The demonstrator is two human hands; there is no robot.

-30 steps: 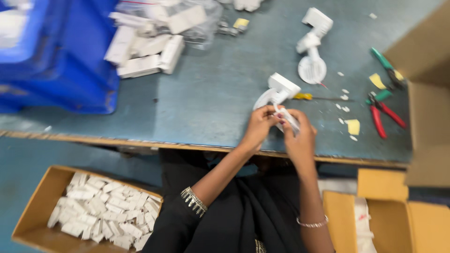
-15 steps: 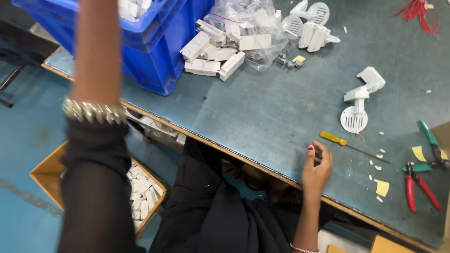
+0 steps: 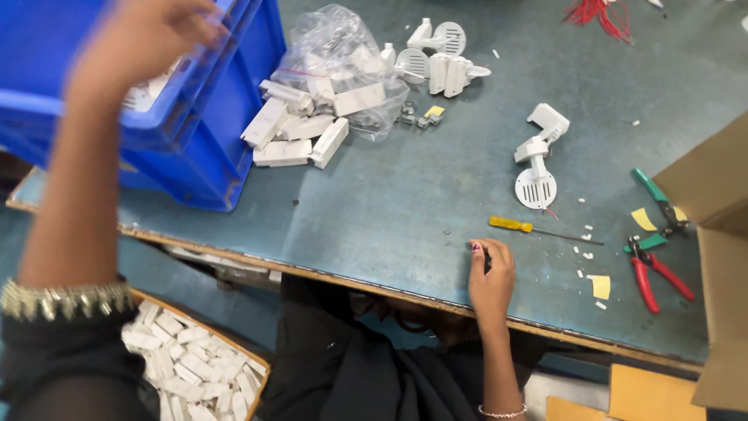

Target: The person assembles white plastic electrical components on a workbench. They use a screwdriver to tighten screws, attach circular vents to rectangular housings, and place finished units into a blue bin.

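Blue plastic bin sits at the far left of the bench, stacked in another like it, with white parts inside. It looks stiff and smooth-walled, probably light unless well filled, and its thick rim seems the surest hold. The left hand reaches over that rim, blurred, so whether its grip is closed cannot be told. The right hand rests curled near the bench edge, holding nothing visible.

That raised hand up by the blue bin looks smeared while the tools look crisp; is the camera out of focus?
Head view: only the left hand and the blue bin rim are motion-blurred; the right hand, yellow screwdriver and red pliers are sharp. Lighting is even, with soft shadows and mild glare on the clear plastic bag.
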